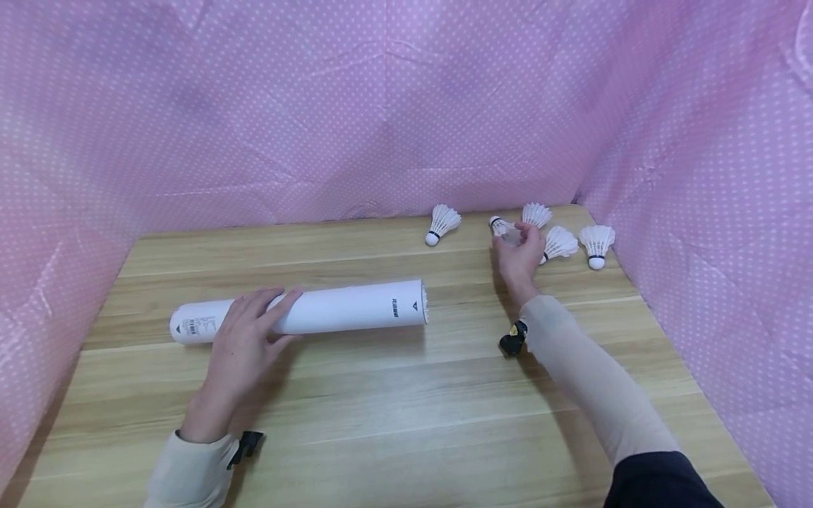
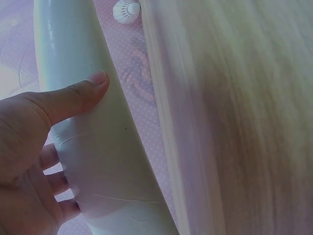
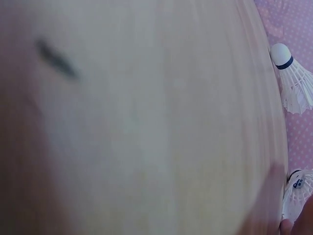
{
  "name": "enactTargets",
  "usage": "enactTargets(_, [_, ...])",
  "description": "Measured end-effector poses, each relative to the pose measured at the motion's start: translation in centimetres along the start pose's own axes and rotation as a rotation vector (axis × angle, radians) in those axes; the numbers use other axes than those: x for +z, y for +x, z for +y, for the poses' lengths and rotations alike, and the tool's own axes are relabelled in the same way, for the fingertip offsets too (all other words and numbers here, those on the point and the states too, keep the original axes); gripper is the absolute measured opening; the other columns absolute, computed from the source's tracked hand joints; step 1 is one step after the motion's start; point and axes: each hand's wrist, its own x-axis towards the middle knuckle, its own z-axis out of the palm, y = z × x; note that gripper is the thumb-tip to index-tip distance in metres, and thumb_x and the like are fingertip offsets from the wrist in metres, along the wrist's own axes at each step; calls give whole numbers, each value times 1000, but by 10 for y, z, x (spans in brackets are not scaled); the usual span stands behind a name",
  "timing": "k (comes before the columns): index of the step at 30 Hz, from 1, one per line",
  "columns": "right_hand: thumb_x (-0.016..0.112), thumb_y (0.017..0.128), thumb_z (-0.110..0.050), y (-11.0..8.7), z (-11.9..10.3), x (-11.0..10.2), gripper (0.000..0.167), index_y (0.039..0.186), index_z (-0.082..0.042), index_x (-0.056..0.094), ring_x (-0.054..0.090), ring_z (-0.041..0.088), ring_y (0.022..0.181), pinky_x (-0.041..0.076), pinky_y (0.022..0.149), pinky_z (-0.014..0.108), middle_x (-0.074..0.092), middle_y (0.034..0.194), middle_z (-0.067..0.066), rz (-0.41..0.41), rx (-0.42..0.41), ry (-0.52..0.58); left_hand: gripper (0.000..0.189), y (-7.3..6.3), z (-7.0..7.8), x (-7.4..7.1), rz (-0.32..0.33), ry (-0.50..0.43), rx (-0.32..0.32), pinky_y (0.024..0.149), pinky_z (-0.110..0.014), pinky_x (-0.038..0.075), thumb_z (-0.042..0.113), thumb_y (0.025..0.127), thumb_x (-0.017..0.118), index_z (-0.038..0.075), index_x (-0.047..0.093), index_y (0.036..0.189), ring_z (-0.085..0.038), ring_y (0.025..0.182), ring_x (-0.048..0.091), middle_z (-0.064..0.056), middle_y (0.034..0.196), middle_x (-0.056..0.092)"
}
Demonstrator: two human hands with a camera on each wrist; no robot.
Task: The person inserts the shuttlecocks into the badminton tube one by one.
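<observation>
A long white shuttlecock tube [image 1: 356, 308] lies crosswise over the left and middle of the table, printed near both ends. White feather tips show at its right end. My left hand [image 1: 244, 346] grips the tube left of its middle; in the left wrist view the thumb [image 2: 80, 98] lies across it, with other fingers behind. Toward the back right, my right hand [image 1: 522, 257] pinches the feathered skirt of a shuttlecock [image 1: 500, 226] whose cork points to the back left. In the right wrist view only fingertips [image 3: 286, 226] show, beside that shuttlecock [image 3: 296, 198].
Close to the right hand lie more shuttlecocks: one behind it [image 1: 536, 214], one to its right [image 1: 560, 243] and another near the right edge [image 1: 597, 245]. A separate shuttlecock [image 1: 442, 223] lies at the table's back edge. Pink dotted cloth [image 1: 381, 141] surrounds the wooden table [image 1: 394, 423].
</observation>
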Motion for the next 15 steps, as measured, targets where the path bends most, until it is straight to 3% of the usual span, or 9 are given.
enactTargets(7, [77,82,-7,1,4,1,55,132,-10,54,45,23,120,45,104,33,43,134,12,8,-25,27,84,-1,0,0,-3,-4,-1,120,-55,23,5,65,93,20,60,141,-42,124,50,-18,133,58])
enactTargets(15, [79,80,-11,3,5,4,59,133,-11,53,46,27,115,47,100,37,41,127,16,-29,-77,-27,84,0,1,-1,-2,1,2,119,-57,24,6,65,93,19,60,141,-42,124,50,-18,133,59])
